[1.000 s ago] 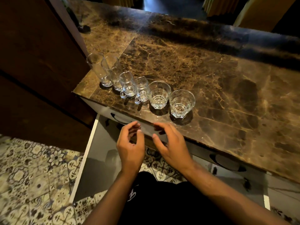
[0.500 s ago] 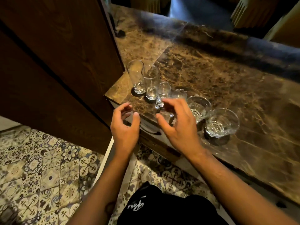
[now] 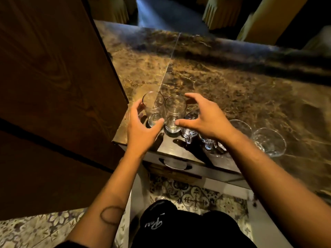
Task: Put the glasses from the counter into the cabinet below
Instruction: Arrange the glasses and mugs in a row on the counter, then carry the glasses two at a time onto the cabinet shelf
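Two tall clear tumblers side by side at the near left corner of the brown veined marble counter [image 3: 232, 90], upright, almost touching: the left tall glass [image 3: 152, 108] nearest the dark wooden panel [image 3: 53, 77], the right tall glass [image 3: 174, 113] just beside it. Left hand [image 3: 141, 129] cupped around the left tall glass, fingers curled behind its far left side, thumb reaching across the near side toward the base; spread, not yet closed on the glass, contact hard to judge. Right hand [image 3: 202, 117] arched over the right tall glass, fingers splayed wide above and behind the rim, thumb extended toward the lower wall; likewise open, no firm grip visible. To the right along the counter edge, two small clear handled glass mugs [image 3: 188, 135], partly hidden under the right hand and wrist, then two short faceted clear tumblers [image 3: 268, 142], the nearer one mostly covered by the forearm. Below the counter edge, a white drawer front with a curved recessed pull [image 3: 176, 164]. Patterned floor tiles [image 3: 195, 196] underneath. Cabinet interior not discernible.
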`<state>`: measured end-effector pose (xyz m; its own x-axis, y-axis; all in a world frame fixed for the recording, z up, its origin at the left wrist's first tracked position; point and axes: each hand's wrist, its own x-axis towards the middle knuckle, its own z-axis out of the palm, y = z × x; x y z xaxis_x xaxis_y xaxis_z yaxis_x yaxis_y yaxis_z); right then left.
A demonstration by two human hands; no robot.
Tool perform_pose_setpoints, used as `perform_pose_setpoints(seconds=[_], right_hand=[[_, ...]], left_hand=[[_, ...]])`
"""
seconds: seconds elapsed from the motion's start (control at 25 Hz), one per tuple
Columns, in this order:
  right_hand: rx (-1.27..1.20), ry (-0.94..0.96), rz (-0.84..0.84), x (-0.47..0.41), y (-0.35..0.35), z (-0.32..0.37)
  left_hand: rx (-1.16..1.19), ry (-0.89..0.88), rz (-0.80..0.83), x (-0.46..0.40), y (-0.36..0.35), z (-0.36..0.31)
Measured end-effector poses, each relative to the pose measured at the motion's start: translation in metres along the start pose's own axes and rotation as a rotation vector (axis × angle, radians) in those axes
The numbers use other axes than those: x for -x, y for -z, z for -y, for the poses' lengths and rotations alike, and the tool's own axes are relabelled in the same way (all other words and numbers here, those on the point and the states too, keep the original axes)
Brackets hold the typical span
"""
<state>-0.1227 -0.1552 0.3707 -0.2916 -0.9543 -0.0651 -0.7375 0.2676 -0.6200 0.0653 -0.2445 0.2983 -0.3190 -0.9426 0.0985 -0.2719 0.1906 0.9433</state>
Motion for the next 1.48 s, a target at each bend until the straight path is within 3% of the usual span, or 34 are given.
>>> perform_pose_setpoints(seconds=[0.2,0.44,0.96,1.48], right_hand=[[0.011,-0.010,0.035,-0.012,-0.007,0.001],[0.009,0.032,0.068,-0.019,-0.008,-0.001],[-0.079,0.073,-0.049,-0.010,-0.011,0.016],[-0.311,0.207,-0.129,0.082,-0.012,0.027]], left_hand=[[0.004,-0.046,0.041,-0.007,-0.003,0.002],[-0.003,0.025,0.043,-0.008,-0.005,0.007],[-0.028,0.045,-0.098,-0.005,0.009,-0.002],[0.014,0.062,-0.226,0.090,0.030,-0.040]])
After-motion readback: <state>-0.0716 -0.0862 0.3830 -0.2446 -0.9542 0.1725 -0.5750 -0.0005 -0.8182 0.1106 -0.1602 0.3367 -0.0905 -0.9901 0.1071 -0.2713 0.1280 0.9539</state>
